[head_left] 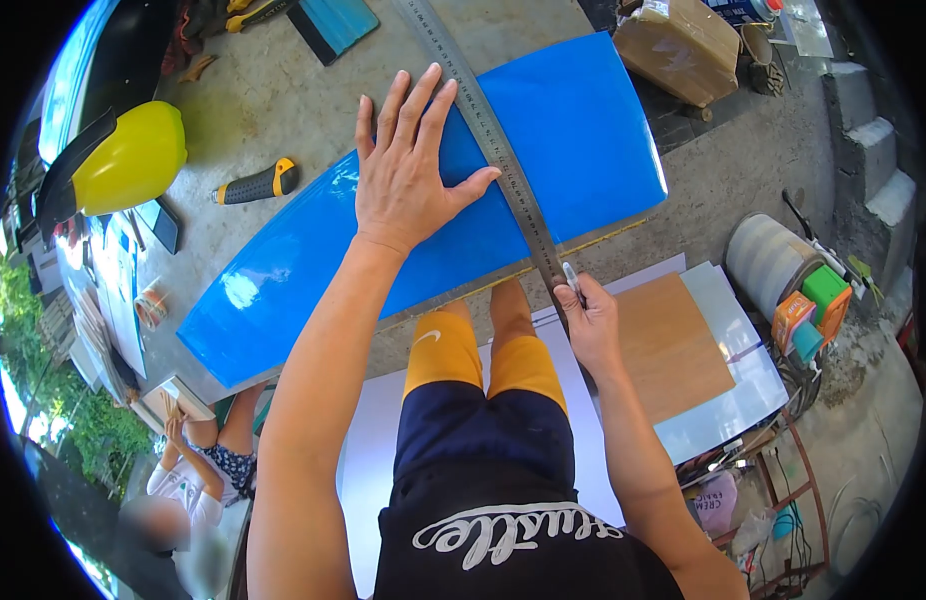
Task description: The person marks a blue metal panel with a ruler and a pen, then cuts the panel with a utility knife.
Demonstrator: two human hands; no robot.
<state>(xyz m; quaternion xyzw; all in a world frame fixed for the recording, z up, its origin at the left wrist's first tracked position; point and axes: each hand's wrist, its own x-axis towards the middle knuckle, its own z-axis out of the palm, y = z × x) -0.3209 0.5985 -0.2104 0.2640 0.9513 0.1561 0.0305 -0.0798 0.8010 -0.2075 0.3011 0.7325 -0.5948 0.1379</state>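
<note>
A glossy blue sheet (593,130) lies across the worktable. A long metal ruler (503,155) crosses it from the top down past its near edge. My left hand (408,165) rests flat on the sheet with fingers spread, its thumb at the ruler's left edge. Below the sheet's near edge, my right hand (591,320) is closed round a pen (573,280), with its thumb on the ruler's lower part.
On the table (243,95) are a yellow-and-black cutter (258,185), a teal squeegee (333,25) and a yellow visor-like object (133,160). A wrapped box (678,50) stands at upper right. Boards (673,350) lie below right. Another person (198,470) sits at lower left.
</note>
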